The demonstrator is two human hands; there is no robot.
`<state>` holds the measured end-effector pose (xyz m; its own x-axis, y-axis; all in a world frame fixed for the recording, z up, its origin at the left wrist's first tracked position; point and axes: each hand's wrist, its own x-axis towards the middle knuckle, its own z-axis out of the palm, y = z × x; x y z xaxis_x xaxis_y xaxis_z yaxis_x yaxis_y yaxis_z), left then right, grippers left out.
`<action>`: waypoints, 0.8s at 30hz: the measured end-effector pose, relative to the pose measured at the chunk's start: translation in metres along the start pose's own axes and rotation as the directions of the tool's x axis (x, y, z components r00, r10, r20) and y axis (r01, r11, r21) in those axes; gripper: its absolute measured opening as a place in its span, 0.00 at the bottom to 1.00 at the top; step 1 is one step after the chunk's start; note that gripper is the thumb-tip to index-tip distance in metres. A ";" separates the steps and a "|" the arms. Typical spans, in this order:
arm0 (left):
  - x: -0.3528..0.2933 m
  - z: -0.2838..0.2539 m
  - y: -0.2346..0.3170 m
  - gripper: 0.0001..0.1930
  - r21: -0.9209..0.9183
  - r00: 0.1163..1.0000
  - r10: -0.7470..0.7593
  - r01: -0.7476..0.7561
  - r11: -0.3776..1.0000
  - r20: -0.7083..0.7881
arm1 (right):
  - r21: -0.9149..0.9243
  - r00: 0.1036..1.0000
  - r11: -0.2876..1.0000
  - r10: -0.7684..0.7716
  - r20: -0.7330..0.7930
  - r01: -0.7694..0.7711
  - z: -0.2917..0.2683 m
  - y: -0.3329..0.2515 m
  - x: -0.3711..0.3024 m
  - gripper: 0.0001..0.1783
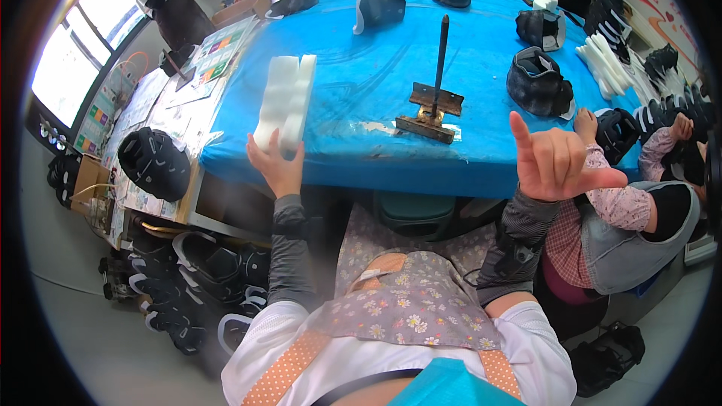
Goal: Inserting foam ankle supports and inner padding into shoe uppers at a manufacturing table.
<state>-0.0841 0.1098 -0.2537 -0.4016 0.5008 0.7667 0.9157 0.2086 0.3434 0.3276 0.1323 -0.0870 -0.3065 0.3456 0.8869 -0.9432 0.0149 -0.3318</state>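
Observation:
At the table's near edge, left of the middle, my left hand (277, 168) has its fingers spread round the near end of a white foam block (283, 98). The block is long, with a wavy outline and a lengthwise groove or gap. Whether it is one piece or two laid together I cannot tell. Over the near edge on the right, my right hand (555, 162) is raised with nothing in it. Its thumb and little finger stick out wide apart, while the middle fingers are folded in. A rusty metal stand with an upright rod (442, 68) stands between the hands, farther in.
A blue-covered table (338, 68) bears black shoe uppers (538, 83) and white foam pieces (604, 64). A person in a pink sleeve (628, 207) sits close on my right. On the left are a black upper (154, 164) on a paper-covered bench and several more below.

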 end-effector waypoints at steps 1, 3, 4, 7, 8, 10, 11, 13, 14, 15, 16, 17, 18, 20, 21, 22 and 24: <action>0.000 0.000 0.001 0.31 -0.002 1.000 0.002 -0.002 1.000 -0.007 | -0.006 1.000 1.000 0.003 -0.010 -0.003 -0.001 0.000 -0.001 0.39; 0.000 -0.001 0.002 0.31 -0.002 1.000 0.001 -0.001 1.000 -0.005 | 0.001 1.000 1.000 -0.009 -0.009 0.009 -0.002 0.001 -0.003 0.40; 0.000 -0.002 0.003 0.31 -0.002 1.000 -0.001 0.001 1.000 -0.004 | 0.009 1.000 1.000 -0.020 -0.006 0.020 -0.002 0.001 -0.004 0.42; -0.001 -0.001 0.001 0.31 0.006 1.000 0.008 -0.008 1.000 -0.009 | -0.002 1.000 1.000 -0.004 -0.027 0.003 0.001 0.002 -0.006 0.42; -0.001 0.000 0.000 0.31 0.005 1.000 0.008 -0.008 1.000 -0.008 | -0.003 1.000 1.000 -0.003 -0.028 0.003 0.001 0.002 -0.007 0.42; -0.001 0.001 -0.001 0.31 -0.004 1.000 0.004 -0.004 1.000 -0.005 | 0.039 1.000 0.999 0.002 -0.019 -0.001 -0.001 0.002 -0.011 0.41; -0.001 0.002 -0.001 0.31 -0.003 1.000 0.006 -0.006 1.000 -0.003 | 0.039 1.000 0.999 0.001 -0.021 0.000 -0.002 0.002 -0.012 0.41; 0.000 0.003 -0.002 0.30 -0.014 1.000 0.013 -0.013 1.000 -0.011 | 0.001 0.999 1.000 -0.015 -0.042 0.015 -0.001 0.003 -0.015 0.40; -0.001 0.002 -0.003 0.30 -0.014 1.000 0.013 -0.013 1.000 -0.012 | 0.001 0.999 1.000 -0.015 -0.041 0.015 0.001 0.003 -0.016 0.40; -0.001 0.002 -0.004 0.33 0.004 1.000 0.016 -0.016 1.000 -0.001 | -0.014 0.999 1.000 -0.009 -0.049 0.008 0.003 0.003 -0.017 0.37; -0.002 0.001 -0.005 0.35 0.024 1.000 0.016 -0.016 1.000 0.008 | -0.025 0.999 1.000 -0.001 -0.055 0.000 0.005 0.003 -0.018 0.35; -0.002 -0.001 -0.003 0.35 0.029 1.000 0.014 -0.014 0.999 0.003 | -0.019 0.999 1.000 -0.001 -0.051 0.000 0.011 0.003 -0.017 0.35; -0.005 -0.004 0.000 0.38 -0.006 0.999 -0.040 0.040 0.999 0.000 | -0.239 0.982 0.971 -0.030 -0.188 -0.016 0.022 -0.002 -0.016 0.32; -0.006 -0.017 0.005 0.42 -0.040 0.996 -0.091 0.091 0.995 -0.006 | -0.513 0.968 0.858 -0.111 -0.223 -0.020 0.040 -0.023 -0.010 0.24; -0.002 -0.021 0.012 0.43 -0.091 0.999 -0.037 0.034 0.995 -0.031 | -0.593 0.961 0.805 -0.185 -0.204 0.029 0.055 -0.044 -0.010 0.20; 0.000 -0.027 0.016 0.45 -0.128 0.998 0.004 -0.012 0.992 -0.060 | -0.739 0.905 0.655 -0.395 -0.156 0.158 0.067 -0.056 -0.014 0.12; 0.016 -0.054 0.021 0.42 -0.334 0.995 -0.049 0.018 0.942 -0.084 | -0.866 0.801 0.430 -0.595 -0.060 0.254 0.096 -0.110 -0.037 0.08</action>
<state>-0.0722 0.0767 -0.2056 -0.4454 0.4174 0.7921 0.8518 -0.0750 0.5185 0.4305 0.0281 -0.0530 0.3236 0.3248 0.8887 -0.3725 0.9071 -0.1959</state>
